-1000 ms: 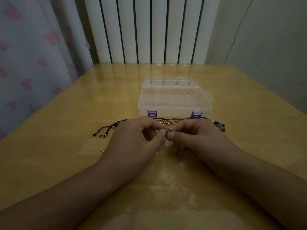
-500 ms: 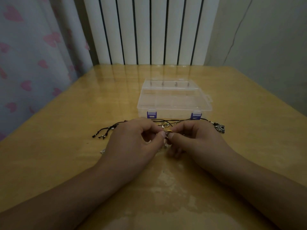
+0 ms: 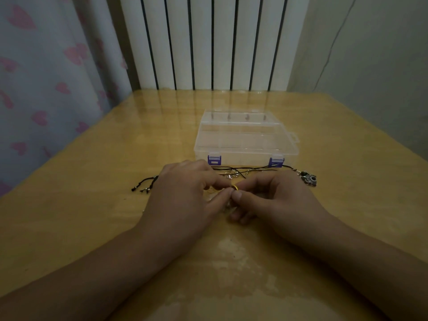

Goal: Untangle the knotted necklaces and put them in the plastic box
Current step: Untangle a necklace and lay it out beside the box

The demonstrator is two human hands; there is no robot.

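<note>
Knotted black-cord necklaces (image 3: 245, 169) lie across the wooden table (image 3: 92, 205) just in front of a clear plastic box (image 3: 245, 137) whose lid is closed by two purple latches. One cord ends in a camera-shaped pendant (image 3: 309, 179) at the right, and loose cord ends (image 3: 144, 185) trail to the left. My left hand (image 3: 185, 198) and my right hand (image 3: 275, 200) meet at the tangle, thumbs and forefingers pinching it around a small gold ring (image 3: 235, 187). The knot itself is mostly hidden under my fingers.
A white ribbed radiator (image 3: 208, 42) stands behind the table's far edge. A curtain with pink hearts (image 3: 46, 77) hangs at the left, a grey wall (image 3: 370, 66) at the right. Shiny bare tabletop lies around my forearms.
Both hands stay at the tangle. The fingertips have shifted slightly around the gold ring; the cords and box have not moved.
</note>
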